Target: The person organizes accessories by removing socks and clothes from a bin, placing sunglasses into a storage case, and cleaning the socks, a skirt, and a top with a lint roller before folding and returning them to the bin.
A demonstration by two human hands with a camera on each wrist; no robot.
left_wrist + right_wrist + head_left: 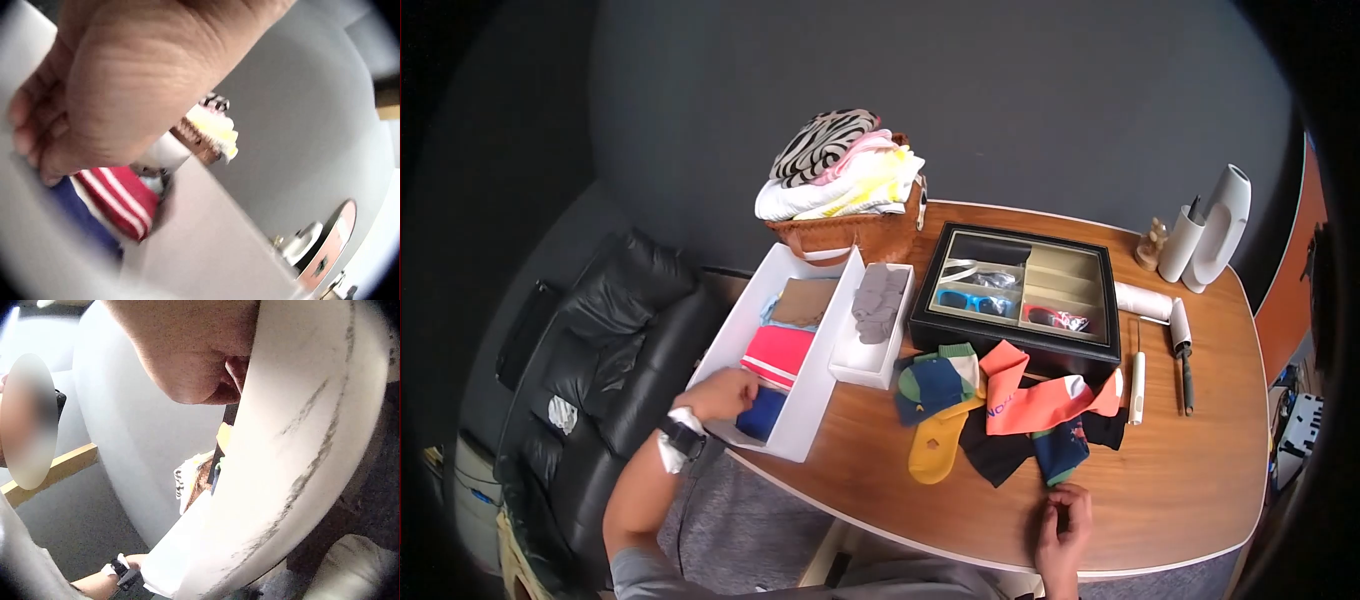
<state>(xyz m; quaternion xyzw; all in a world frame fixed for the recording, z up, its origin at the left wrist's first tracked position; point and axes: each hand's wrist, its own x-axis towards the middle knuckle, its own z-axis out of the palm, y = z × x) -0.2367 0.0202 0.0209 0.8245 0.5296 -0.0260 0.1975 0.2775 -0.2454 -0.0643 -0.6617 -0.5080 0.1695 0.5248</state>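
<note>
My left hand (718, 394) reaches into the near end of a long white box (798, 425). Its bent fingers and thumb are right at a folded blue cloth (762, 414); I cannot tell whether they pinch it. Behind that cloth lie a folded red one with white stripes (780, 350) and a brown one (803, 301). My right hand (1065, 525) rests near the table's front edge, fingers loosely curled and holding nothing. Just beyond its fingertips is a navy sock with green trim (1060, 453). Coral socks (1032, 405), a yellow sock (933, 448), a navy-and-green pair (938, 385) and black fabric (994, 447) lie together.
A small white box (859, 362) of grey rolled socks stands beside the long one. Sunglasses fill part of a black display case (1015, 337). Behind is a brown bag (870, 238) heaped with clothes. Lint rollers (1138, 388) and a white vase (1222, 235) stand right.
</note>
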